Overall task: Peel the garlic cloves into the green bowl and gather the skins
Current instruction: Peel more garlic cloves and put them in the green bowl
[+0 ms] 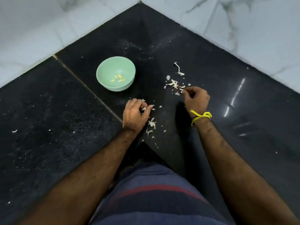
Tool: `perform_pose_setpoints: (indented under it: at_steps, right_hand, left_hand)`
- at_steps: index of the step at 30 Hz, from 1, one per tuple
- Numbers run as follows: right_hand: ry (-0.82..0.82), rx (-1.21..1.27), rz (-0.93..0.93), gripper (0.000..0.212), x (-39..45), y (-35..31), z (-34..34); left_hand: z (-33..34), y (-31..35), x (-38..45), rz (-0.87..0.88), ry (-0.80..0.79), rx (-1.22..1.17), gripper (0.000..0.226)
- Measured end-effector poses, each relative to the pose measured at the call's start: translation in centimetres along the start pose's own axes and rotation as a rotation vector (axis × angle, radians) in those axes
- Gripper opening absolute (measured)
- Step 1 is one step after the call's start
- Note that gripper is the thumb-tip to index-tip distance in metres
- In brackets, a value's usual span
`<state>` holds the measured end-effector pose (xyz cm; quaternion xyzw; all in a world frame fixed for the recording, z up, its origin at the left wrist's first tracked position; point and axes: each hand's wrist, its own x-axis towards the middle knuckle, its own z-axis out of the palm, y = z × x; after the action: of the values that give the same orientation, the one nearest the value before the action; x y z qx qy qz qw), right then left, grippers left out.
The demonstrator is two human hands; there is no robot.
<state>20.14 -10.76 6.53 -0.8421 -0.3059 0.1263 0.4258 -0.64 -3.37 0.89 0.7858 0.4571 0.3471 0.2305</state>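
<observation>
left hand [135, 113] curled around garlic skins [146, 108], right hand [195, 98] pinching a skin scrap [181, 90], peeled cloves [118, 77] in green bowl [103, 70]

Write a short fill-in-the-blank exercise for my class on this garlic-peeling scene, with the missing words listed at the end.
1. The peeled cloves lie inside the ____ bowl.
2. The yellow band is tied round the ____ wrist.
3. The right hand pinches at the skins scattered on the ____ counter.
4. The left hand holds bits of ____.

Missing words: green; right; black; skin
</observation>
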Motion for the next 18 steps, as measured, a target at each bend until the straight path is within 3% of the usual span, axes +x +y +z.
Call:
perform_pose_setpoints:
  at_steps: [5, 10, 15, 18]
  right_hand:
    - [0.007, -0.06, 0.01, 0.003, 1.8, 0.3, -0.8]
    - [-0.048, -0.162, -0.006, 0.02, 4.3, 0.1, -0.3]
    - [-0.275, -0.414, -0.201, 0.021, 6.4, -1.9, 1.5]
    - [-0.274, -0.518, -0.09, 0.027, 7.4, -2.6, 1.9]
  left_hand:
    - [2.6, 1.7, 0.1, 0.146, -0.148, 0.083, 0.015]
    - [2.8, 1.3, 0.4, 0.094, -0.154, 0.118, 0.016]
    - [3.0, 1.4, 0.5, 0.107, -0.174, 0.147, 0.021]
    - [3.0, 1.2, 0.6, 0.104, -0.166, 0.144, 0.02]
